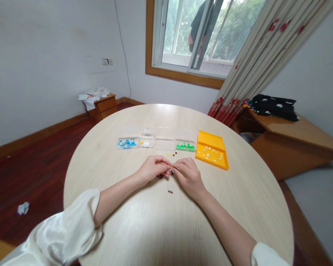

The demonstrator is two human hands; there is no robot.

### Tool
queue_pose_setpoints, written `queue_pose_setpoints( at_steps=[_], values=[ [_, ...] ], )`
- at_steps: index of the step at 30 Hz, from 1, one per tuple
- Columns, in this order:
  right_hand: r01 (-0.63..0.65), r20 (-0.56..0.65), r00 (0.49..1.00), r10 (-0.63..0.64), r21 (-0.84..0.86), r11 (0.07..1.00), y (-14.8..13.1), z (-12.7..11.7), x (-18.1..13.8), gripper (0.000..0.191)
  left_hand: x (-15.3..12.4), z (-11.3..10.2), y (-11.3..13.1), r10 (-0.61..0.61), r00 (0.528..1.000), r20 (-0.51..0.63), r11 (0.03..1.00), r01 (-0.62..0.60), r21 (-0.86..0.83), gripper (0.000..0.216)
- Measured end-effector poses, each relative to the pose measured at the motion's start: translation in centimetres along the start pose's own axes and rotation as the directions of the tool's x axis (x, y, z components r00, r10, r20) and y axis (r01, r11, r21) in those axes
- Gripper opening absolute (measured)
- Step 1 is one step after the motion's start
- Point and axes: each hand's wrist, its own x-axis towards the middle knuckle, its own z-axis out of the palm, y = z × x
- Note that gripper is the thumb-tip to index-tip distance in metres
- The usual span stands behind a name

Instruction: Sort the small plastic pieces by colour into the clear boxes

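My left hand (155, 169) and my right hand (189, 176) meet over the middle of the round table (166, 229), fingertips pinched together. Between them is a tiny yellow building brick (170, 167), with a small dark and white part just below it; my fingers hide most of both. Dark brown bricks (160, 176) show under my left fingers. Nearer to me lies a short brown studded brick (170, 191). Just beyond my fingertips are a few tiny loose pieces, one yellow (168, 154) and one dark brown (175, 152).
Along the far side stand clear plastic boxes: one with blue pieces (127, 143), one with a few yellow pieces (141, 143), a see-through one (164, 144), and one with green pieces (185, 145). At their right, an open yellow case (211, 137) holds white pieces.
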Motion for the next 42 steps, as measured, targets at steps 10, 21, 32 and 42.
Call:
queue_pose_setpoints(
  at_steps=[10, 21, 32, 42],
  values=[
    [0.041, -0.033, 0.999, -0.041, 0.013, 0.999, -0.2, -0.3, -0.1, 0.017, 0.1, -1.2, 0.1, -0.103, 0.973, 0.209, 0.986, 0.127, -0.107, 0.034],
    [0.035, -0.048, 0.998, -0.035, -0.011, 0.999, 0.3, -0.3, -0.2, 0.019, 0.9, -2.7, 1.5, 0.043, 0.997, -0.059, 0.999, -0.042, 0.016, 0.022],
    [-0.062, 0.049, 0.997, 0.066, -0.086, 0.994, 2.0, 0.6, -0.8, 0.019, 3.6, -9.7, 2.3, 0.680, 0.671, -0.295, 0.480, -0.104, 0.871, 0.013],
    [-0.112, 0.295, 0.942, 0.162, -0.180, 0.977, 1.4, 0.9, -0.5, 0.034, 3.0, -7.6, 1.4, 0.726, 0.686, 0.051, 0.191, -0.273, 0.943, 0.015]
  ],
)
